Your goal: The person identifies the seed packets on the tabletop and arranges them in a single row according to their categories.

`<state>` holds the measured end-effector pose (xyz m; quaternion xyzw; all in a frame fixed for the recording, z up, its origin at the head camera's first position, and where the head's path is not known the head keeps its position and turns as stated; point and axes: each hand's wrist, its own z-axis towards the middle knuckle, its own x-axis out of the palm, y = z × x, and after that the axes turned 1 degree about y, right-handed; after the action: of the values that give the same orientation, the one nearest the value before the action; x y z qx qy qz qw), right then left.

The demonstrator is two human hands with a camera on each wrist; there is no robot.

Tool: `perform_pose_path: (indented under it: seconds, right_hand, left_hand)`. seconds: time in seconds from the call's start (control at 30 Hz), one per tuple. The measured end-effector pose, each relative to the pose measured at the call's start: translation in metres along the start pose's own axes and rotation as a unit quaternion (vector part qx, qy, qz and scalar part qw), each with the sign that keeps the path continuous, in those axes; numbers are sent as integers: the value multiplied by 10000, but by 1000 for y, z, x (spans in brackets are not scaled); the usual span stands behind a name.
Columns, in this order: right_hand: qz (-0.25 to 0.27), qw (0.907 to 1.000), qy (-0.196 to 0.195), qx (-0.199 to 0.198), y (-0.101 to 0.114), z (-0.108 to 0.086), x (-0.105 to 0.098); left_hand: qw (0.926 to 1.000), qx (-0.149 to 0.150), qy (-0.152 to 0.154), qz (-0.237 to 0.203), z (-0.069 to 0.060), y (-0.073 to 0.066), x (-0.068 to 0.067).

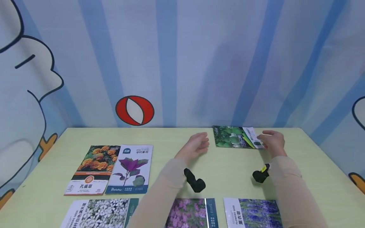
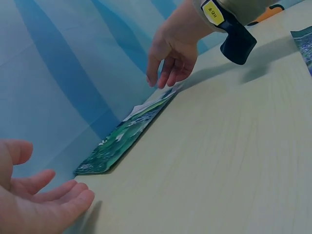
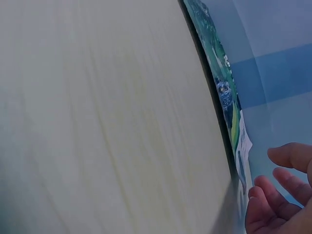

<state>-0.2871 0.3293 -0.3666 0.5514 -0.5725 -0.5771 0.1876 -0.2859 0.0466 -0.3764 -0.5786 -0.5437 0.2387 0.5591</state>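
A seed packet with green leaves and a white end (image 1: 232,136) lies sideways at the table's back edge, against the backdrop. My right hand (image 1: 274,142) hovers at its white end, thumb and fingers apart and loosely bent. In the left wrist view, that right hand (image 2: 174,56) hangs just above the packet (image 2: 124,139); nothing shows between its fingers. Whether a fingertip touches the packet I cannot tell. My left hand (image 1: 196,145) is held left of the packet, apart from it, palm turned inward with relaxed fingers and nothing in it.
An orange marigold packet (image 1: 98,160) and a purple-leaf packet (image 1: 131,172) lie side by side at the left. Along the front are white-flower (image 1: 104,212), pink-flower (image 1: 189,212) and lavender (image 1: 258,212) packets. A striped blue backdrop (image 1: 188,63) rises behind the pale table (image 1: 228,177).
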Motion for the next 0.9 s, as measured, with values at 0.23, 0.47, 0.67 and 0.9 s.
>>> perform_pose_path:
  seconds: [0.23,0.47,0.67,0.9]
  right_hand:
    - [67,9999,65,-110,-4,-1,8]
    - [-11,9996,88,-269,-2,0,14]
    - [-222,9992,225,-239,3,1,11]
    - [-261,9957,869,202,12,4,0]
  left_hand:
    - [9982,-106,-86,-584,9,11,9]
    - [9969,-115,-129,-770,11,12,17]
    - [9936,-193,-238,-1089,6,9,23]
    - [9967,-356,-392,-608,87,64,-6]
